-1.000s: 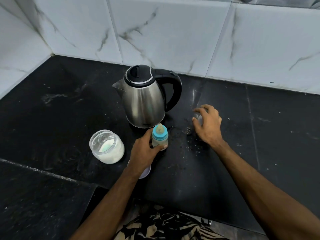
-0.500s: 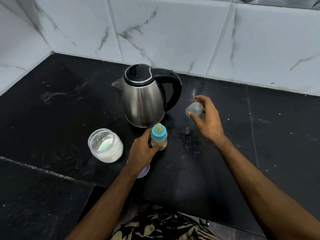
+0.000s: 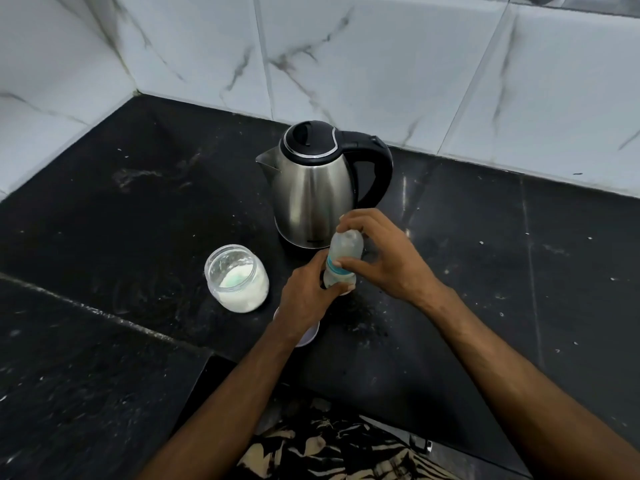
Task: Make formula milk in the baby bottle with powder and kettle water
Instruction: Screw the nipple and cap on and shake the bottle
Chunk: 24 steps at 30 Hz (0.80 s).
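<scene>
Left hand point(image 3: 304, 299) grip low on baby bottle point(image 3: 341, 271), right hand point(image 3: 384, 258) grip on cap point(image 3: 346, 245)

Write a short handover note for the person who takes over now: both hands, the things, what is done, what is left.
Left hand holds the baby bottle low on the counter.
Right hand has the clear cap over the teat, at the teal ring.
Kettle stands behind, lid shut. Open powder jar sits to the left.
Done: bottle closed, pale liquid inside.
Left: seat the cap.
</scene>
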### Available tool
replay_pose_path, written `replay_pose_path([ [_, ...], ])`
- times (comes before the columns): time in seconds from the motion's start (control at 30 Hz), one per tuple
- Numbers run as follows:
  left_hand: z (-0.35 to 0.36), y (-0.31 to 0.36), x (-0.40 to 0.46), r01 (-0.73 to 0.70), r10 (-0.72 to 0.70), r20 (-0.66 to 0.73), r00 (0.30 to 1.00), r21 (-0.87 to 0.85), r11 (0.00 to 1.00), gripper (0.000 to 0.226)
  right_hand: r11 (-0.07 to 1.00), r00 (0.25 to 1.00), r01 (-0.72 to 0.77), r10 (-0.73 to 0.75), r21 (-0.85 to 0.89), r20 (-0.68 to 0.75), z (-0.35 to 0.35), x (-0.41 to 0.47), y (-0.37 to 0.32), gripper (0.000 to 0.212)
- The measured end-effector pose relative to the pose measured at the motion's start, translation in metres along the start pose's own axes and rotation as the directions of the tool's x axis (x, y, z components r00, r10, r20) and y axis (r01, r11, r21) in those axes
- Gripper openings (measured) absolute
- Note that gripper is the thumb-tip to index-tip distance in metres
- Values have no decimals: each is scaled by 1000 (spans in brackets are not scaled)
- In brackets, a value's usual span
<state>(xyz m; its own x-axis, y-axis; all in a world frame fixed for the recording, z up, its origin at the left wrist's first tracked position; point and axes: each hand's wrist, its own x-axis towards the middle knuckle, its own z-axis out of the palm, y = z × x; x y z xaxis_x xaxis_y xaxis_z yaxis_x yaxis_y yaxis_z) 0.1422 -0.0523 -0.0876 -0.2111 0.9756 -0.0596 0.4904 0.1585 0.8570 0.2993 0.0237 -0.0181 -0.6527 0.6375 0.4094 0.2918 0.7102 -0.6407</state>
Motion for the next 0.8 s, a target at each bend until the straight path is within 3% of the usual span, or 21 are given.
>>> replay_pose_path([
  [0.3, -3, 5, -1, 13, -13, 25, 1000, -3, 1000, 69, 999, 998, -22, 21, -27, -52, 26, -14, 13, 49],
  [0.47, -5, 7, -3, -2, 2, 25, 1000, 7, 1000, 66, 994, 999, -46, 44, -103, -24, 37, -27, 16, 61],
  [0.8, -7, 6, -4, -36, 36, 13, 999, 13, 999, 61, 987, 981, -158, 155, -13, -113, 55, -38, 14, 70],
])
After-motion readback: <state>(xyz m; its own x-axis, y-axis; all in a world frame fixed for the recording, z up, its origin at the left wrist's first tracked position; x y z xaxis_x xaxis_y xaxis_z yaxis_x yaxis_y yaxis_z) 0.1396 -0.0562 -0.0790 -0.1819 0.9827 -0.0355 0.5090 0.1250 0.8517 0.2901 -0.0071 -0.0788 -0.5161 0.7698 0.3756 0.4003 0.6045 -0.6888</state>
